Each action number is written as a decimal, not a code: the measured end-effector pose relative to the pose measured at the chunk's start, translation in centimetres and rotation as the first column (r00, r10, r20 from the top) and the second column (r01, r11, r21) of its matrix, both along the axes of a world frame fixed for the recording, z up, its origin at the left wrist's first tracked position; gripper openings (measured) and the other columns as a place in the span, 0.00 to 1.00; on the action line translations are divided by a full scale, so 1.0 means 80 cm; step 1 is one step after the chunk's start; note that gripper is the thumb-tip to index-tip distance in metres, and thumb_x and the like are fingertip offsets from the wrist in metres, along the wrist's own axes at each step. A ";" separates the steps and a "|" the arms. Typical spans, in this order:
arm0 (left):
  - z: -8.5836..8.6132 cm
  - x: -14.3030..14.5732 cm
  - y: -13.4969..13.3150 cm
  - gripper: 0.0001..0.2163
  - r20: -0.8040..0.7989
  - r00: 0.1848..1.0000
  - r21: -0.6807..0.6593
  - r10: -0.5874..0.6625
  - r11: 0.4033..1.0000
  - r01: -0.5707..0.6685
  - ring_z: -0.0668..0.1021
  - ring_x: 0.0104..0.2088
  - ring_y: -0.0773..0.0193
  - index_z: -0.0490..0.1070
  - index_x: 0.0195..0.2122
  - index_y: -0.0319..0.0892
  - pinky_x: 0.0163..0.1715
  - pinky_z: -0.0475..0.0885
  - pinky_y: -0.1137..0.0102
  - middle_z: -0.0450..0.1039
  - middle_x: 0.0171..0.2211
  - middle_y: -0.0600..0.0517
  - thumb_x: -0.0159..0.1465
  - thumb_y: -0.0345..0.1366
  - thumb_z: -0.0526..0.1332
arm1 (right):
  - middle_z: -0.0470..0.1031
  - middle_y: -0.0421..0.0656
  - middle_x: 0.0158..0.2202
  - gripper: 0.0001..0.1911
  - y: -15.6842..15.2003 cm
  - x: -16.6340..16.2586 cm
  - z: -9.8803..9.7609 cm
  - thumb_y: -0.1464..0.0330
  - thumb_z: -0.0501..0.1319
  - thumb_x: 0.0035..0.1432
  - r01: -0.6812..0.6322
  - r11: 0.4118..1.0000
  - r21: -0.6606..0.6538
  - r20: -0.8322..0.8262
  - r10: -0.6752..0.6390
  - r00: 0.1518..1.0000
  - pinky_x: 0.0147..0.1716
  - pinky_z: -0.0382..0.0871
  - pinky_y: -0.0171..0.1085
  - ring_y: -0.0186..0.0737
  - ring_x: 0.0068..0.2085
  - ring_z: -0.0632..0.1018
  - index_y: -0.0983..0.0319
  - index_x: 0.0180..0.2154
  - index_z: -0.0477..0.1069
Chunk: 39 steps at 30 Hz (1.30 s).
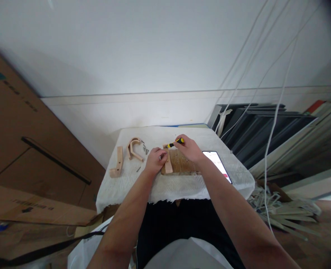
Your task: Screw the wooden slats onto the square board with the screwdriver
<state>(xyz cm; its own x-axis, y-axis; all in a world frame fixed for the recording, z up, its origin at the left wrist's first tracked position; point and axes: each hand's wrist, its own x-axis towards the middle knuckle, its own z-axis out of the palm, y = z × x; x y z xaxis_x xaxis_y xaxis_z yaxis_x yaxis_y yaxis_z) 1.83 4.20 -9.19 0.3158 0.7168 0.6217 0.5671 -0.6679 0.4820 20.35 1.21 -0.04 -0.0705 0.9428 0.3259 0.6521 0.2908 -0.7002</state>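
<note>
My right hand [187,147] grips a yellow and black screwdriver [176,142], its tip pointing left toward a light wooden piece [169,166]. That piece lies on the left part of a brown wooden board [182,161]. My left hand [155,160] is closed on the wooden piece near its upper end, just below the screwdriver tip. Whether the tip touches a screw there is too small to tell. Left of my hands lie a curved wooden piece [130,144], an L-shaped wooden piece [120,160] with holes, and several small screws [145,150].
A phone [217,166] with a lit screen lies on the white tablecloth [179,188] at the right. A large cardboard box [36,149] stands at the left. Dark panels [263,130] lean against the wall at the right, with white cables [270,149] hanging in front.
</note>
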 end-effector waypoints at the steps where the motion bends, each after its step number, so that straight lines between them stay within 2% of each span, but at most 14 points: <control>1: 0.000 0.000 0.001 0.04 0.010 1.000 0.005 -0.003 1.000 0.003 0.73 0.34 0.63 0.75 0.32 0.41 0.39 0.70 0.68 0.71 0.29 0.50 0.60 0.31 0.60 | 0.73 0.41 0.32 0.13 -0.001 0.001 0.001 0.60 0.56 0.57 0.001 1.000 0.006 0.005 -0.001 1.000 0.35 0.63 0.36 0.37 0.32 0.72 0.60 0.39 0.69; 5: -0.003 0.001 0.006 0.04 0.056 0.998 -0.004 -0.027 1.000 0.028 0.74 0.36 0.64 0.75 0.32 0.40 0.40 0.71 0.68 0.72 0.33 0.50 0.60 0.30 0.60 | 0.73 0.40 0.30 0.10 -0.007 0.004 0.009 0.61 0.58 0.56 -0.003 0.999 0.032 -0.013 0.003 1.000 0.33 0.64 0.35 0.36 0.30 0.73 0.60 0.36 0.69; 9: -0.007 0.001 0.010 0.04 0.086 0.996 -0.064 -0.001 0.998 0.006 0.74 0.37 0.65 0.76 0.32 0.41 0.40 0.72 0.69 0.71 0.35 0.50 0.60 0.30 0.61 | 0.73 0.39 0.28 0.10 -0.014 0.003 0.022 0.60 0.58 0.55 -0.008 0.998 0.061 0.002 0.007 1.000 0.31 0.63 0.34 0.35 0.28 0.72 0.60 0.36 0.69; 15: -0.009 0.001 0.012 0.05 0.128 0.992 -0.140 0.011 0.990 0.007 0.75 0.36 0.65 0.77 0.33 0.40 0.40 0.73 0.69 0.71 0.35 0.50 0.60 0.31 0.61 | 0.72 0.40 0.28 0.08 -0.011 -0.004 0.039 0.63 0.57 0.57 -0.078 0.996 0.049 0.135 0.070 0.988 0.30 0.61 0.34 0.35 0.28 0.71 0.60 0.36 0.69; 21: -0.003 0.002 0.007 0.04 0.138 0.990 -0.187 0.028 0.982 -0.002 0.75 0.37 0.66 0.77 0.33 0.42 0.42 0.72 0.69 0.73 0.35 0.50 0.60 0.32 0.62 | 0.74 0.42 0.29 0.08 -0.003 -0.005 0.045 0.64 0.56 0.59 -0.120 0.993 0.015 0.269 0.111 0.957 0.31 0.59 0.34 0.36 0.29 0.72 0.61 0.36 0.69; 32: -0.007 0.002 0.007 0.04 0.180 0.983 -0.187 0.031 0.982 0.003 0.75 0.34 0.67 0.77 0.32 0.41 0.38 0.72 0.70 0.72 0.34 0.51 0.60 0.32 0.62 | 0.76 0.45 0.32 0.09 0.012 -0.011 0.045 0.64 0.55 0.60 -0.147 0.989 -0.006 0.381 0.138 0.914 0.31 0.59 0.34 0.38 0.31 0.73 0.62 0.37 0.69; 39: -0.008 0.003 0.003 0.03 0.180 0.983 -0.176 0.038 0.984 -0.006 0.75 0.36 0.67 0.76 0.33 0.41 0.36 0.72 0.72 0.72 0.35 0.50 0.59 0.30 0.62 | 0.77 0.49 0.33 0.10 0.033 -0.028 0.063 0.64 0.56 0.59 -0.140 0.988 -0.058 0.520 0.150 0.841 0.30 0.58 0.36 0.42 0.33 0.74 0.63 0.36 0.70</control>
<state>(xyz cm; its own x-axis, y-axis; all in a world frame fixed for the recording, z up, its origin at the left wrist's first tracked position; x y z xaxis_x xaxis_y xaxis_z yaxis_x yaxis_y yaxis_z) 2.10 4.45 -9.83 0.1917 0.8245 0.5324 0.4731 -0.5529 0.6860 18.08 3.84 4.97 -0.3619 0.9134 0.1863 0.8736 0.4021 -0.2741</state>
